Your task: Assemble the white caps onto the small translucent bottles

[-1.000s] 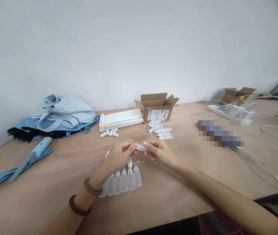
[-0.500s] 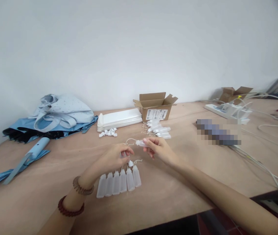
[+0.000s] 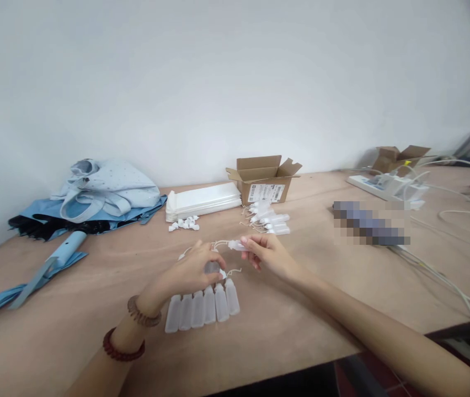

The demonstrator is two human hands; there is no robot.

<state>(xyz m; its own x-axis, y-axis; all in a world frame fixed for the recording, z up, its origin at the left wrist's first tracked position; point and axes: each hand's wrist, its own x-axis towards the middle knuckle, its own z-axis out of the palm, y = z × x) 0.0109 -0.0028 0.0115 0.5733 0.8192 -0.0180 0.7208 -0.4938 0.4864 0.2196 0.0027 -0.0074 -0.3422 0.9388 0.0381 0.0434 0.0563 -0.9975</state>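
My left hand (image 3: 191,271) is curled just above a row of several small translucent dropper bottles (image 3: 202,305) lying side by side on the wooden table (image 3: 94,309). Its fingertips pinch a small translucent piece (image 3: 211,268) by the bottle tips. My right hand (image 3: 268,255) pinches one small bottle (image 3: 235,245) by its end, held sideways a little above the table, with a thin cord trailing from it. Beaded bracelets circle my left wrist (image 3: 135,328).
Behind lie more loose bottles (image 3: 270,217), a heap of small white caps (image 3: 184,223), a stack of white bags (image 3: 202,200) and an open cardboard box (image 3: 263,179). A blue umbrella (image 3: 48,264) and cloth lie left. Cables and a power strip (image 3: 384,186) sit right.
My left hand let go of the bottle that both hands held and dropped to the row of bottles. My right hand kept the bottle and barely moved.
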